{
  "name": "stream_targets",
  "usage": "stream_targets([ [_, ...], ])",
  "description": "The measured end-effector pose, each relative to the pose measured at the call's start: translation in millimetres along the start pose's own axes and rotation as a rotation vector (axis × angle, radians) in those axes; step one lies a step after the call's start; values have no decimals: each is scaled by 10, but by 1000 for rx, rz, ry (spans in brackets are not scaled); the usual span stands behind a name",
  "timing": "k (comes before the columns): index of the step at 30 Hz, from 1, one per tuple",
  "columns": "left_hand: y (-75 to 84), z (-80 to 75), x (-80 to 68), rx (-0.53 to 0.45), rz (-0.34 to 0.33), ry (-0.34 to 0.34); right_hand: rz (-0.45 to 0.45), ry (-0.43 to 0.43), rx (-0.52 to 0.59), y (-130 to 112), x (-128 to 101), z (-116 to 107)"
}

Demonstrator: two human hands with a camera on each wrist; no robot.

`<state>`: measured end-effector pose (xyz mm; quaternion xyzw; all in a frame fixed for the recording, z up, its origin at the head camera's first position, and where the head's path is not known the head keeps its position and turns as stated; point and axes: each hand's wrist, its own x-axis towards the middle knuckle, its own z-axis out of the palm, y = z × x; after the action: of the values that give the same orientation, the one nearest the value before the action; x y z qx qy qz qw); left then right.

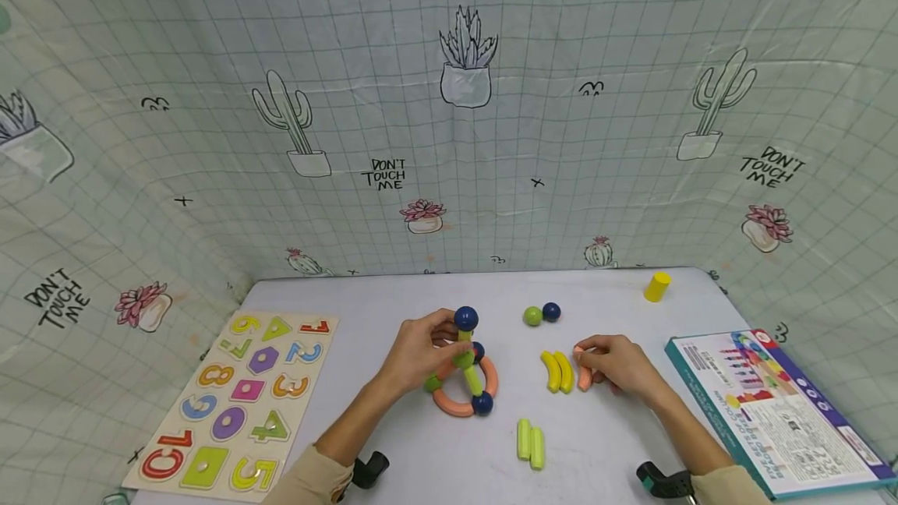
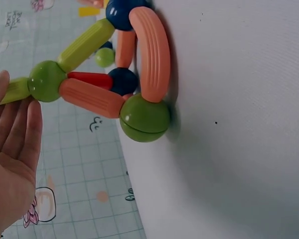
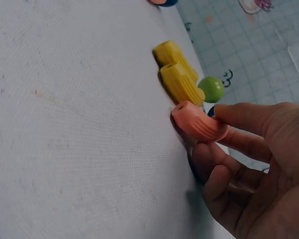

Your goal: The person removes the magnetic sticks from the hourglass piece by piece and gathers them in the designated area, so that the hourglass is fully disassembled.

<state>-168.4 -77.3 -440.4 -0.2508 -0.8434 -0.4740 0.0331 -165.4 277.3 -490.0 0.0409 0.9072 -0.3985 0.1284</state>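
Note:
My left hand [image 1: 426,351] pinches the upright yellow-green rod at the top of a ball-and-rod structure. A dark blue ball [image 1: 466,318] caps that rod, and a green ball [image 2: 46,81] joins it below to sloping rods. The base is a ring of curved orange rods [image 2: 152,55] with blue and green balls between them, standing on the table. My right hand [image 1: 620,365] pinches a loose curved orange rod [image 3: 197,121] between thumb and fingers, low over the tabletop. Beside it lie two curved yellow rods [image 1: 557,372].
Two straight light-green rods [image 1: 531,444] lie in front. Behind are a loose green ball [image 1: 532,316] and blue ball [image 1: 551,312], with a yellow cylinder [image 1: 657,287] at the back right. A number puzzle board [image 1: 235,404] is on the left, a toy box [image 1: 779,411] on the right.

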Motion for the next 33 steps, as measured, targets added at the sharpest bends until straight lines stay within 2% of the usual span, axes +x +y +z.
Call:
stream_targets([
  [8,-21,25,-26,-20,-39,-16,-20,-7,2,-27,-1,55],
  [18,-30,27,-36,-7,-30,-15,-14,-38,10,-43,-6,55],
  [23,-32,31,-39,-1,-23,-13,-18,-13,-18,-84,-6,21],
  [28,-42,32,-44,-1,-1,-2,-114,82,-22,-212,26,44],
  [33,-47,38,-43,-18,2,1,-254,122,66,-504,26,150],
])
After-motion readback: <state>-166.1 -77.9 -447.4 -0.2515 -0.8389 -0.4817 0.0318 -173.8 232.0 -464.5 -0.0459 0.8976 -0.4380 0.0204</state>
